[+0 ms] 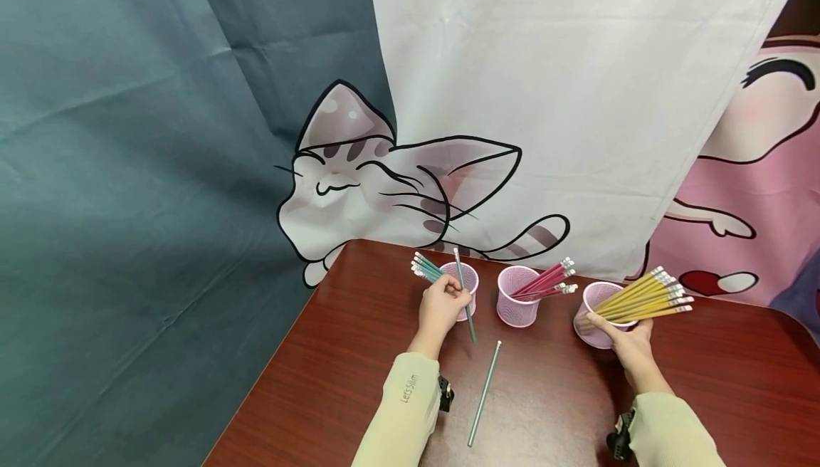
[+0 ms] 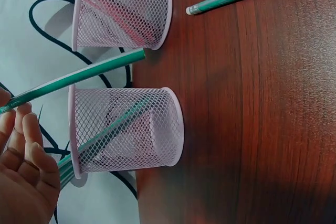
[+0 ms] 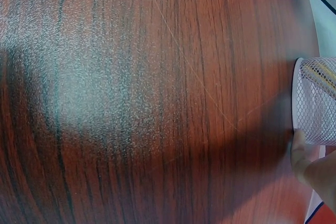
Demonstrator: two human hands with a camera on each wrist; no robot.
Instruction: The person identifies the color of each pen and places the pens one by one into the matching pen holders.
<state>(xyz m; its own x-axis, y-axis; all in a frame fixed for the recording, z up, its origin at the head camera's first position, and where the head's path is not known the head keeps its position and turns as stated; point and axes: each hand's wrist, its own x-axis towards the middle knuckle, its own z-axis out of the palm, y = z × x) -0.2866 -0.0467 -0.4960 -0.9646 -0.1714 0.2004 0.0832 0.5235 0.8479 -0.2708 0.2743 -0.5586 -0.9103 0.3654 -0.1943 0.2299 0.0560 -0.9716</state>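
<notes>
My left hand point(image 1: 442, 308) pinches a green pencil point(image 2: 79, 77) near the front of the left pink mesh cup point(image 2: 126, 129). In the head view that pencil stands steeply, its white eraser up. Several other green pencils point(image 1: 427, 268) lean leftward out of the same cup. At the right, my right hand point(image 1: 631, 349) grips the side of another pink mesh cup point(image 1: 592, 332), thumb along its wall; some fingers are hidden behind it. Yellow pencils point(image 1: 647, 297) fan out of that cup to the right. A single green pencil point(image 1: 485, 394) lies on the table between the forearms.
Between the two handled cups stands a third pink mesh cup point(image 1: 517, 310), with several red pencils point(image 1: 547, 280) leaning right. All are on a dark red-brown wooden table point(image 1: 320, 367). Behind its back edge hangs a curtain point(image 1: 544, 61) with cartoon cats.
</notes>
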